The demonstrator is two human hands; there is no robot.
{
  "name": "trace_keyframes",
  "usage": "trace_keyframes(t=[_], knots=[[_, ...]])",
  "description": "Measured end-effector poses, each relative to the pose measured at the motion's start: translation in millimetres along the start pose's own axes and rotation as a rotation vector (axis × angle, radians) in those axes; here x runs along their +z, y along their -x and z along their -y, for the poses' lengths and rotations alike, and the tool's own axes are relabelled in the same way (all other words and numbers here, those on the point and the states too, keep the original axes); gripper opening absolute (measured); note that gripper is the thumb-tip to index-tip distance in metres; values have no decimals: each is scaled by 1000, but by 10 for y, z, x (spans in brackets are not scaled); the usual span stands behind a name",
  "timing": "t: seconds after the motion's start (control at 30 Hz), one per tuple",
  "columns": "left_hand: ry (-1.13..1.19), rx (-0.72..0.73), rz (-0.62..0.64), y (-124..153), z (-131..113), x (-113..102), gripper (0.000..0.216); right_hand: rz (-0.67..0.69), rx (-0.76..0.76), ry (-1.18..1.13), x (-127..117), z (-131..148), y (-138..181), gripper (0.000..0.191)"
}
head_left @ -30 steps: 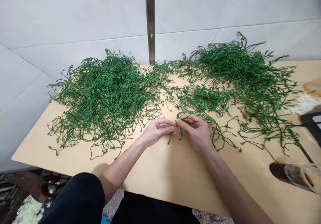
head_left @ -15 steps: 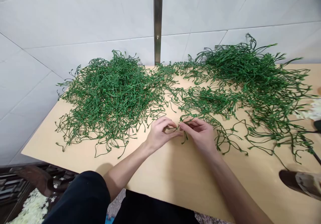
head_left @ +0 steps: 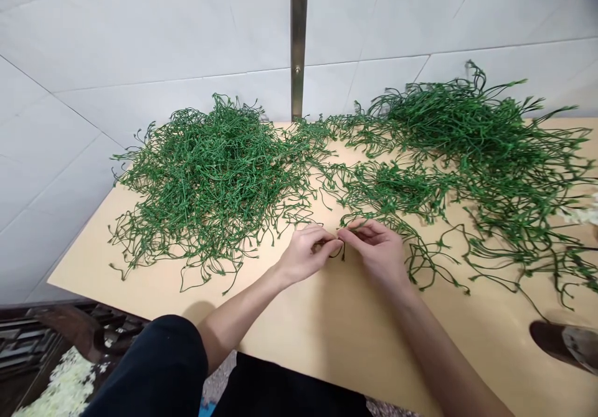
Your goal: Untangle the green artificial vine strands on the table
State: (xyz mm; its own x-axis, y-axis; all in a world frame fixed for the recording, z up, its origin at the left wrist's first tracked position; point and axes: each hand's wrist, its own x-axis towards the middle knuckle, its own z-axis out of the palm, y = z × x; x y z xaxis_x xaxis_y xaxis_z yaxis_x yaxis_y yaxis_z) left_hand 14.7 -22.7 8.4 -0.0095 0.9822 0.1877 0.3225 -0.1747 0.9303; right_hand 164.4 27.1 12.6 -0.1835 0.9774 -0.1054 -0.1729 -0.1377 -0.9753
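My left hand (head_left: 308,254) and my right hand (head_left: 379,252) meet fingertip to fingertip just above the table. Thumb and forefinger of the left are pinched on a thin green plastic stem (head_left: 343,254), whose end dangles below the fingers. The right hand pinches the same stem, its other fingers curled behind. Part of the stem is covered by the fingertips. Beyond the left hand spreads a big tangled heap of green stems (head_left: 219,161) with small forked tips. A smaller cluster of stems (head_left: 392,186) lies right behind the right hand.
Another dense pile of stems (head_left: 471,124) sits at the back right against the tiled wall (head_left: 187,24). A metal bracket (head_left: 298,49) is upright behind the wooden table (head_left: 280,330). A dark brown object (head_left: 555,342) is at the right, and white petals (head_left: 65,386) are at lower left.
The thumb and forefinger of my left hand have closed together at the stem. My right hand keeps its pinch. The view has shifted slightly.
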Motion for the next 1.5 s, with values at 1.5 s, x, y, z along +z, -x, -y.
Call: trace_keyframes(t=[1.5], knots=[[-97, 371, -224, -83, 29, -135, 21, 229, 181, -141, -56, -38, -41, 22]])
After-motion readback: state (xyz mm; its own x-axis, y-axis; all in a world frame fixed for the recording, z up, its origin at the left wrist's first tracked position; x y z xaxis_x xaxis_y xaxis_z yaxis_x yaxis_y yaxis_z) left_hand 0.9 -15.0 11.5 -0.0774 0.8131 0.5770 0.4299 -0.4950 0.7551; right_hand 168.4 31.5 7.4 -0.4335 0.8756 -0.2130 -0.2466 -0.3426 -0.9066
